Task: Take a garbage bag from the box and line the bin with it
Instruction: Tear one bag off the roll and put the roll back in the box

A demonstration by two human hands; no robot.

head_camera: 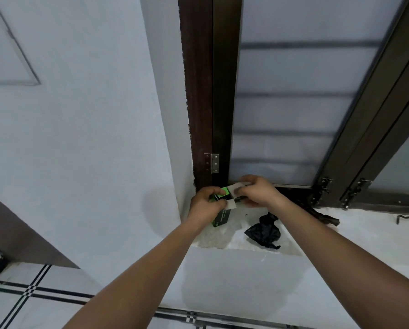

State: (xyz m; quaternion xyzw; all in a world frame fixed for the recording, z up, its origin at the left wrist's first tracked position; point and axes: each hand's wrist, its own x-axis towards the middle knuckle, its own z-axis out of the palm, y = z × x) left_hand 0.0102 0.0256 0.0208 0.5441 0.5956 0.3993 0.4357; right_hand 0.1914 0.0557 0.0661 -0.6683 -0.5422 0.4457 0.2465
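A small green and black box (220,217) stands on the window sill (317,233) in the corner by the dark frame. My left hand (204,204) grips the box from the left near its top. The box's pale flaps are open, and my right hand (258,191) pinches one flap (237,187) at the box's opening. A crumpled black garbage bag (265,231) lies on the sill just right of the box, apart from both hands. No bin is in view.
A frosted window (281,103) in a dark frame rises behind the sill, with metal latches (323,188) at its base. A white wall is on the left. Tiled floor with black lines (32,293) lies below.
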